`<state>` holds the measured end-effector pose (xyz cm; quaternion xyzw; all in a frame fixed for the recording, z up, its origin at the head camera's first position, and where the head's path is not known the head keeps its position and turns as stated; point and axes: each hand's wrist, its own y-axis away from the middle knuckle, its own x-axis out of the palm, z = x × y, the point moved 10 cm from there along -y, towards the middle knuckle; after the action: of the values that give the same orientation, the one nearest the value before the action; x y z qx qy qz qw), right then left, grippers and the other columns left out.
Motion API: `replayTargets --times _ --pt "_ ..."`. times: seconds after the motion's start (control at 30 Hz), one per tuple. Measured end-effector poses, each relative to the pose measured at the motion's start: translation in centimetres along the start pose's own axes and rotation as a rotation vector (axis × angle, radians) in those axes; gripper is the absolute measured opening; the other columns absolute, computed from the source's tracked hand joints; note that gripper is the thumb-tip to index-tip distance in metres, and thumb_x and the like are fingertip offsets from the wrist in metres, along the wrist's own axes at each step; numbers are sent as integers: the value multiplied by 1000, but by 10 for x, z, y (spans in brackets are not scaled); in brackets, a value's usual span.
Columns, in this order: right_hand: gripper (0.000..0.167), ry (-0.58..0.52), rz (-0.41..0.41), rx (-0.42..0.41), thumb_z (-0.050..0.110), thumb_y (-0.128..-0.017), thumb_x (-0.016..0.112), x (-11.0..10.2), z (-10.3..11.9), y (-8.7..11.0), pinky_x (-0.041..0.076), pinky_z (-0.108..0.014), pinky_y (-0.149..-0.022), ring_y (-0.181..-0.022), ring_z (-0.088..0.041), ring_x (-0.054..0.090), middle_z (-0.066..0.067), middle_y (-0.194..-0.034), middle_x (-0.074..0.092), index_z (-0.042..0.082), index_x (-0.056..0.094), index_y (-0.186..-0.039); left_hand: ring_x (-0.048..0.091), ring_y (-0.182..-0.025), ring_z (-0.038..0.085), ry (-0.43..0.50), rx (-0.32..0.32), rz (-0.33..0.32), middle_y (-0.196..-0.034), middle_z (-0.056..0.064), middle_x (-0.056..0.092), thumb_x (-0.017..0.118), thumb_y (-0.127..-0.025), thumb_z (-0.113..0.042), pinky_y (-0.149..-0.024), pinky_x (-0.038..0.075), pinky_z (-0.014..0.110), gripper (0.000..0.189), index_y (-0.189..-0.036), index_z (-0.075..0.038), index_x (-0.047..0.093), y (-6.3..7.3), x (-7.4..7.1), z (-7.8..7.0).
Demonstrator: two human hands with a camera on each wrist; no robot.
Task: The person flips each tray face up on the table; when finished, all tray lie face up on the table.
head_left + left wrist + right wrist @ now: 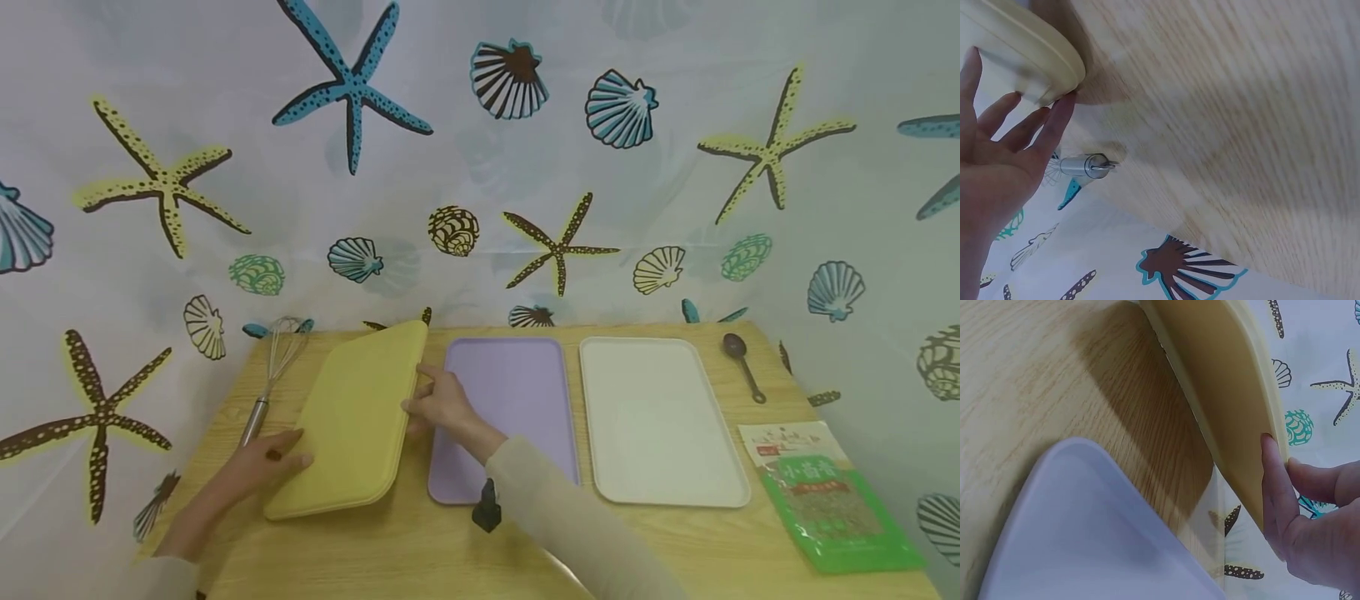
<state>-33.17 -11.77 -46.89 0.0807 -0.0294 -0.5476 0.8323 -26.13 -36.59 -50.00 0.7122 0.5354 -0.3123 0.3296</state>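
Observation:
A yellow tray [356, 417] stands tilted at the left of the table, its right side raised and its flat face turned up towards me. My right hand [450, 408] pinches that raised edge between thumb and fingers, also plain in the right wrist view. On the opposite edge, my left hand [258, 467] touches the tray; the left wrist view shows its fairly straight fingertips against the rim. A purple tray [504, 396] lies flat beside the yellow one, partly hidden by my right forearm.
A whisk [257, 421] lies beyond my left hand. Right of the purple tray are a white tray [660, 425], a dark spoon [744, 367] and a green packet [832, 508]. A small black object [487, 510] shows near my right sleeve. A patterned curtain [480, 183] surrounds the table.

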Motion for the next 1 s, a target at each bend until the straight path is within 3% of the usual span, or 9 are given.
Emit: replayTargets --times 0.13,0.3,0.5,0.67,0.8,0.87,1.0 --pt "73 6 -7 -3 -7 -84 68 -2 4 0 59 -45 -70 -63 -27 68 -11 -94 57 1 34 -147 46 -117 56 42 -9 58 -140 40 34 61 -94 -38 -93 44 62 73 -140 13 36 11 8 -6" --pt "72 -4 -1 -16 -8 -84 68 -2 8 0 59 -46 -70 -66 -32 69 -12 -95 57 0 34 -147 39 -120 61 15 -7 68 -143 43 25 66 -90 -39 -94 37 69 79 -141 12 34 26 14 -14" --pt "71 6 -3 -28 -7 -85 67 -5 11 1 59 -44 -69 -73 -41 68 -13 -94 58 1 34 -147 28 -125 64 -15 69 53 -145 43 20 76 -80 -35 -93 30 75 91 -143 13 30 36 22 -22" --pt "70 -10 0 -29 -5 -85 67 -6 14 3 59 -43 -72 -73 -41 69 -13 -98 57 0 34 -147 33 -121 64 -77 121 -6 -142 44 26 83 -70 -35 -92 33 74 100 -140 14 33 39 24 -30" --pt "69 -48 4 -28 -7 -85 67 -6 17 2 59 -44 -72 -75 -43 68 -13 -99 56 0 35 -146 35 -121 63 -82 102 -4 -141 43 29 82 -71 -35 -92 36 72 97 -140 14 34 41 24 -38" --pt "69 -57 3 -26 -7 -85 67 -7 17 2 60 -40 -68 -69 -38 68 -13 -99 56 0 37 -146 36 -120 63 -88 90 1 -139 43 30 82 -72 -35 -92 37 71 96 -139 14 35 42 24 -42" --pt "68 -86 4 -21 -7 -84 68 -8 17 1 60 -33 -62 -72 -37 68 -13 -100 55 1 38 -145 39 -118 62 -119 57 -2 -137 43 34 82 -72 -31 -93 37 70 92 -138 14 37 42 27 -47"
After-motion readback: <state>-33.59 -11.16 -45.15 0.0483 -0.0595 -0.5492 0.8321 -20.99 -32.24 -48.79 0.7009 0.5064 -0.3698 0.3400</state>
